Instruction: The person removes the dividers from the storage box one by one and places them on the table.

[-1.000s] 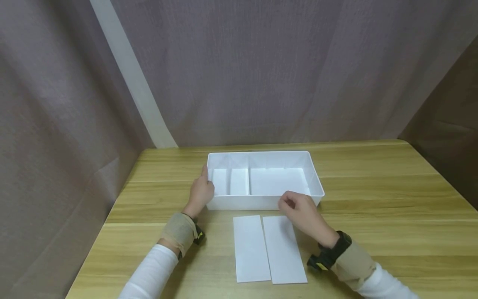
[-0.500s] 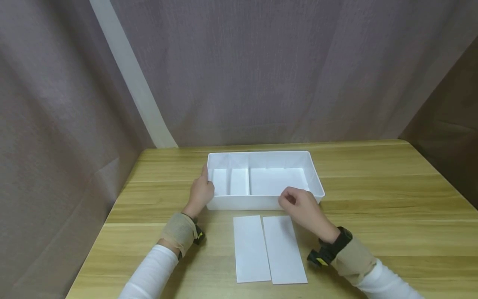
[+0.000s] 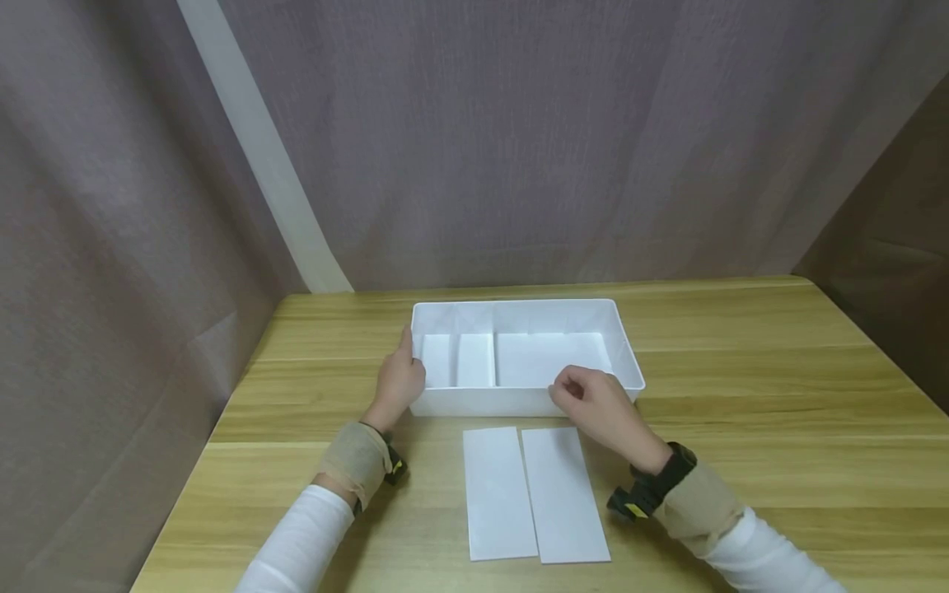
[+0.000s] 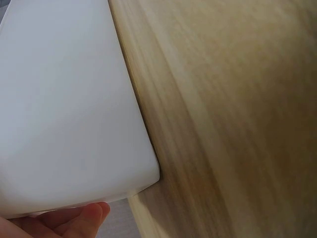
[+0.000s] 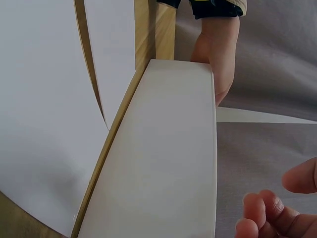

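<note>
Compared with a second ago, the right hand is sitting slightly higher in the head view, hovering over the front rim toward the right of the white compartment tray. Its grip is staying loosely curled, thumb set a little apart from the fingers and holding nothing; in the right wrist view the fingertips are showing just clear of the tray's rim. The left hand is keeping its place, its grip closing around the tray's left end wall with the index finger lying along the outside.

The tray is remaining where it was, standing upright at the centre of the frame on the wooden tabletop, with two narrow compartments at its left and a wide one at its right. Below it, the left white panel and right white panel are likewise lying unmoved, flat and side by side, with a narrow gap showing between them.

A black wrist camera is hanging under the right wrist, carrying a yellow mark too small for reading. Gray-purple curtains are filling the upper frame.
</note>
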Motion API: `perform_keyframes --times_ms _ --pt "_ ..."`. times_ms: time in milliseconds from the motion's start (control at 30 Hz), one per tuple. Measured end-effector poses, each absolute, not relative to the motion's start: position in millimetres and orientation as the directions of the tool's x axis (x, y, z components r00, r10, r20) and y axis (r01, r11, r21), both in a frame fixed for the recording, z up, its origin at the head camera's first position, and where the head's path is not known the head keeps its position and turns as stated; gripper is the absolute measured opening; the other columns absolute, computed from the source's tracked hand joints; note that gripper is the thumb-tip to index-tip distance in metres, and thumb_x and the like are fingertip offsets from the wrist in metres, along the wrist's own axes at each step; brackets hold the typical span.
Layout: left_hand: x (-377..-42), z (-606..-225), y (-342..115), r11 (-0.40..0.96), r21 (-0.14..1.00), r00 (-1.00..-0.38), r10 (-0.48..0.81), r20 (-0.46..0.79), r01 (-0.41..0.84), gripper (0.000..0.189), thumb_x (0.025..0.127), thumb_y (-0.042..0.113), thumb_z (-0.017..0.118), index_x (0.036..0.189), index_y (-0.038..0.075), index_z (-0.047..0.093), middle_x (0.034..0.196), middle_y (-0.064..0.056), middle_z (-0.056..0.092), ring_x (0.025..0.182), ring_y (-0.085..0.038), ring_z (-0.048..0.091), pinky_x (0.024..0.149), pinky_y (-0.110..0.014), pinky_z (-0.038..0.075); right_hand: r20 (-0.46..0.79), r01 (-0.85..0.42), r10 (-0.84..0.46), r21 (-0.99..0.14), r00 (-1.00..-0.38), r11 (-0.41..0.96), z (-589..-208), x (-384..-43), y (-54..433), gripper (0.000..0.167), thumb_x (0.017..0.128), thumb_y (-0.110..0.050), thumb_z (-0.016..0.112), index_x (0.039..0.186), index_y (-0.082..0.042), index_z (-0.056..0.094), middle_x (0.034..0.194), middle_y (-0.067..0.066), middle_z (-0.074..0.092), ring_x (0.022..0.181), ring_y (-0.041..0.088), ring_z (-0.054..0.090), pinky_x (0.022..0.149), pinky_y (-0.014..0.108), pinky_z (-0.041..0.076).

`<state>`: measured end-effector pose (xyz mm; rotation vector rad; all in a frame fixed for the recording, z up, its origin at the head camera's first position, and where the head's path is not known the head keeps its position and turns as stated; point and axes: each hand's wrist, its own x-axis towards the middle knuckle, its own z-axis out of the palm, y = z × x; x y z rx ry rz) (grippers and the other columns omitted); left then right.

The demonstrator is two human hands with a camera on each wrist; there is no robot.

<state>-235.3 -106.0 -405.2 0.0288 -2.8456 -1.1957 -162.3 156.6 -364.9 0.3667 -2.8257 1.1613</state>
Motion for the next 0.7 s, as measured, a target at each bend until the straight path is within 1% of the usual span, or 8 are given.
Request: perform_keyframes --times_ms 200,367,700 --pt "-235.4 -405.0 -106.4 0.707 0.708 -0.998 -0.039 0.052 0.009 0.057 0.086 0.004 0.033 0.140 -0.001 0.015 0.124 -0.027 0.047 0.086 -0.027 0.057 0.082 -0.043 0.046 0.134 -0.235 -0.197 -0.686 -0.971 0.689 -363.7 -164.4 155.9 0.015 0.083 -0.016 0.051 0.074 -0.009 0.061 0.063 0.000 0.052 0.058 0.014 0.044 0.050 0.023 0.037" --pt "-235.2 -404.8 -106.4 0.705 0.709 -0.998 -0.038 0.054 0.012 0.058 0.086 0.004 0.033 0.141 0.000 0.015 0.125 -0.026 0.046 0.094 -0.029 0.057 0.085 -0.044 0.044 0.130 -0.235 -0.202 -0.688 -0.971 0.687 -363.0 -166.0 155.6 0.015 0.083 -0.016 0.051 0.074 -0.009 0.060 0.063 0.001 0.050 0.057 0.014 0.044 0.050 0.023 0.037" --pt "-235.6 -405.9 -106.5 0.692 0.722 -0.998 -0.040 0.044 0.004 0.057 0.087 0.004 0.032 0.141 0.001 0.015 0.127 -0.025 0.045 0.090 -0.027 0.057 0.085 -0.043 0.045 0.105 -0.221 -0.206 -0.681 -0.973 0.698 -364.8 -170.2 154.1 0.016 0.084 -0.019 0.051 0.075 -0.009 0.060 0.063 0.001 0.050 0.058 0.014 0.044 0.052 0.025 0.037"
